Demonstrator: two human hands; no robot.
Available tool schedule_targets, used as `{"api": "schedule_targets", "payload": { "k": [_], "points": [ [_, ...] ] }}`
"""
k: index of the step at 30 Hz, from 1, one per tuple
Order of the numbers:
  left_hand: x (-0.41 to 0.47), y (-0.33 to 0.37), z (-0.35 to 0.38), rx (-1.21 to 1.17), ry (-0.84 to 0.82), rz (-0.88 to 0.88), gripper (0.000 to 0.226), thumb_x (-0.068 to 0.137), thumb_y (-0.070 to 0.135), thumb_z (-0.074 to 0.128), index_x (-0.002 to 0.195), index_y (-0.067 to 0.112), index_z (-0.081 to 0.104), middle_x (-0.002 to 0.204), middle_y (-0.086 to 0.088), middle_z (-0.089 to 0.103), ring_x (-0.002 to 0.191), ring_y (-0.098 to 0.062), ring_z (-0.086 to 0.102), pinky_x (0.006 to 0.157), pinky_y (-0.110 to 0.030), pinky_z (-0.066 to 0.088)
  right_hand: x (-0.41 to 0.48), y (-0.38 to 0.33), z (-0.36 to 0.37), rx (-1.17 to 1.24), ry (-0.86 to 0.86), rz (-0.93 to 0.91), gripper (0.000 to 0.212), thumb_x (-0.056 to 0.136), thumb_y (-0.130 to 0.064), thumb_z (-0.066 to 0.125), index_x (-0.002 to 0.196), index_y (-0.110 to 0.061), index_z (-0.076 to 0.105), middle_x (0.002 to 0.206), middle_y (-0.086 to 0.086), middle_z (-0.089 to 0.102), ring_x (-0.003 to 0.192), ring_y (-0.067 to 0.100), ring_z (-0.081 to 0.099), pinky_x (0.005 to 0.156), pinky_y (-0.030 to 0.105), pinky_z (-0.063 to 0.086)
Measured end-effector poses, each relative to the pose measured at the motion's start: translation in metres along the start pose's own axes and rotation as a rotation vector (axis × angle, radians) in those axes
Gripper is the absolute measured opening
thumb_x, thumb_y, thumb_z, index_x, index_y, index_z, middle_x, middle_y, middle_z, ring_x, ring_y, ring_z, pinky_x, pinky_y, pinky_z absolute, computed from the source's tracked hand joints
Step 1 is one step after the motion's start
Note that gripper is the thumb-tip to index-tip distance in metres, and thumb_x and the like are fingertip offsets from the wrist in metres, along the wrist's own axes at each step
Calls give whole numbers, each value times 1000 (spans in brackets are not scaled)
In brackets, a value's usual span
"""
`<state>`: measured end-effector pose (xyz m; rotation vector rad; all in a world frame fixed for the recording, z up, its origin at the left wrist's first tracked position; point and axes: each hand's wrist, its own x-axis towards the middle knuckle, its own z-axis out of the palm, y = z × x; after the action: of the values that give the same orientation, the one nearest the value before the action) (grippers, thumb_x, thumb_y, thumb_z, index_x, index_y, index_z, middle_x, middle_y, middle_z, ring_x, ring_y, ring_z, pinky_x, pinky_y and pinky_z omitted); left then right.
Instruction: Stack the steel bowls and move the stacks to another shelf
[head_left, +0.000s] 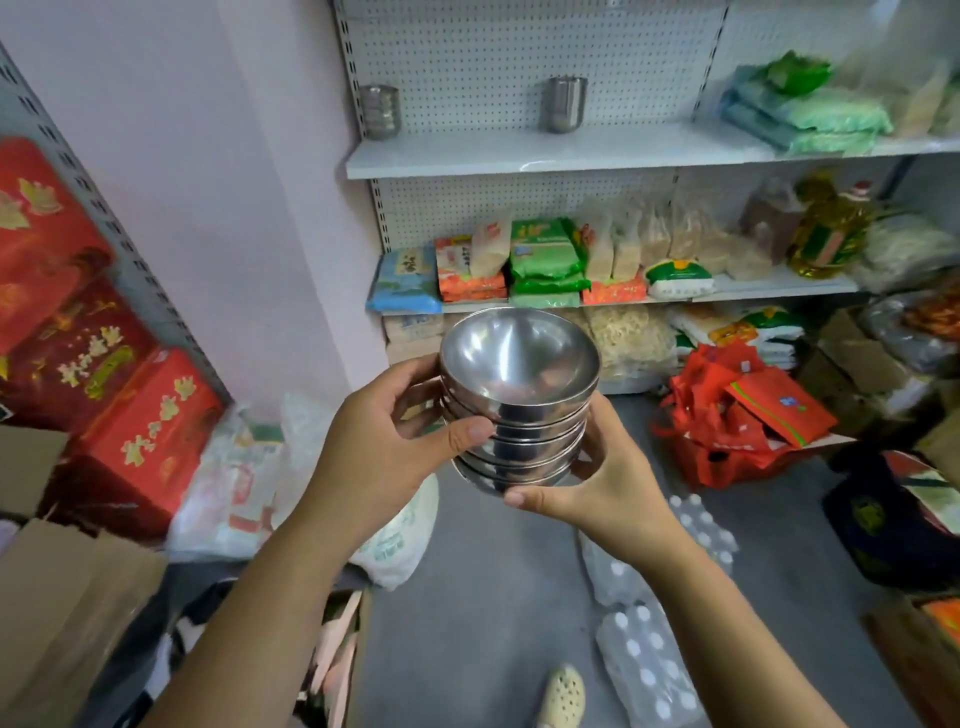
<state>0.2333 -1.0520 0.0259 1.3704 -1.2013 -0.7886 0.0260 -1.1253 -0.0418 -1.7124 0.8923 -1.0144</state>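
Fingers (413, 375) of my left hand (395, 441) and right hand (597, 483) clamp round the bowls (519, 405), stacked in mid-air in front of the shelf (519, 153). I should cradle underneath, hold the stack level and lift slowly so none slip.

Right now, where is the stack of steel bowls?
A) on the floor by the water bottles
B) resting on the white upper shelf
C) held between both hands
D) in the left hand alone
C: the stack of steel bowls is off every surface, the left hand gripping its side and the right hand cupping its base.
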Motion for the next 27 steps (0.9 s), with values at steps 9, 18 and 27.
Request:
{"api": "schedule_targets", "payload": {
  "k": [9, 18, 27],
  "points": [
    [160, -23, 31, -16, 60, 14, 68, 60, 28, 85, 125, 22, 66, 115, 12, 75, 112, -4, 68, 94, -19, 54, 160, 48, -37, -3, -33, -49, 107, 57, -22, 103, 148, -26, 47, 134, -12, 68, 126, 7, 64, 109, 40, 51],
    [299, -45, 53, -40, 167, -4, 71, 62, 22, 85, 130, 14, 65, 117, 10, 75, 110, -2, 69, 86, -15, 55, 315, 87, -69, -9, -110, -69, 110, 53, -26, 103, 148, -27, 47, 131, -12, 69, 124, 10, 64, 107, 42, 53],
    [432, -90, 39, -23, 179, -43, 75, 61, 28, 86, 131, 16, 64, 121, 9, 73, 112, -1, 68, 93, -17, 55, 446, 136, -56, -7, -136, -7, 111, 52, -40, 103, 147, -30, 46, 133, -12, 68, 126, 11, 63, 110, 48, 49]
  ]
}}
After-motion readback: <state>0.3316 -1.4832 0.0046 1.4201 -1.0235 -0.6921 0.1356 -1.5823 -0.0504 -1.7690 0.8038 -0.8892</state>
